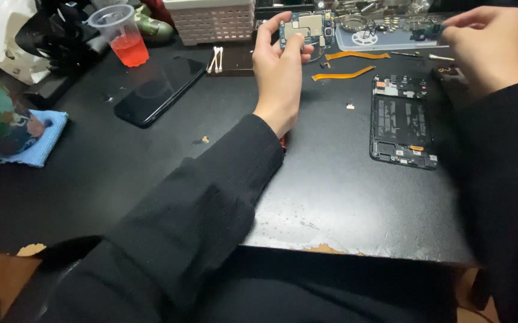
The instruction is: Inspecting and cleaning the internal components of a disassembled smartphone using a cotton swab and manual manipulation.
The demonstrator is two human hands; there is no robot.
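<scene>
Our left hand (280, 66) grasps the blue circuit board (307, 29) above the surface (331, 191); our right hand (486, 45) pinches a small part (426, 31). We should hold only the edges.

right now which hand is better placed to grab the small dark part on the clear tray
Right. The right hand hovers at the clear tray beside the small dark part; the left hand already holds a circuit board.

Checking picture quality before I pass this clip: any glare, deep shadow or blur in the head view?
Head view: soft glare on the black table near its front edge; sleeves and lap sink into near-black shadow; the left hand with its circuit board is fairly sharp; the right hand looks slightly soft; the green thing at the left edge is blurred.
</scene>
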